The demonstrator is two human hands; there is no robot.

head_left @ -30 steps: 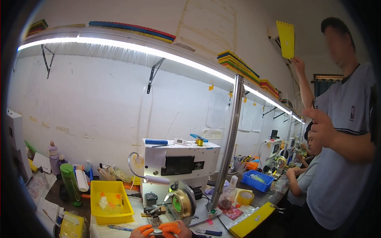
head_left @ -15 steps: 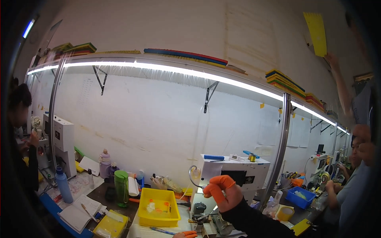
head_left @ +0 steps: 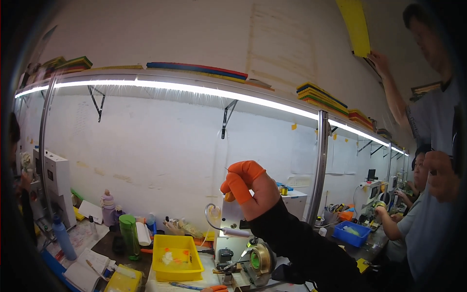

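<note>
My right hand (head_left: 250, 187), in orange finger cots and a black sleeve, is raised in front of the white wall. Its fingers are curled into a pinch. A tiny thin tip shows at the fingertips, too small to name. Only the orange-covered fingers of my left hand (head_left: 215, 288) show at the lower edge, so their grip is hidden. Beside them lies a blue pen-like tool (head_left: 186, 286). Below my right forearm stands a small bench machine with a brass-coloured wheel (head_left: 262, 258). Left of it, a yellow bin (head_left: 179, 276) holds small white and orange pieces.
A green bottle (head_left: 128, 236), a blue bottle (head_left: 64, 238) and an open notebook (head_left: 87, 267) stand or lie to the left. A metal post (head_left: 318, 170) rises on the right, near a blue basket (head_left: 351, 237). Another person (head_left: 433, 126) reaches up with a yellow board (head_left: 355, 27).
My right hand has risen and shifted slightly left, uncovering the brass wheel. The whole view has swung right. The standing person at the right shows more fully, still holding the yellow board.
</note>
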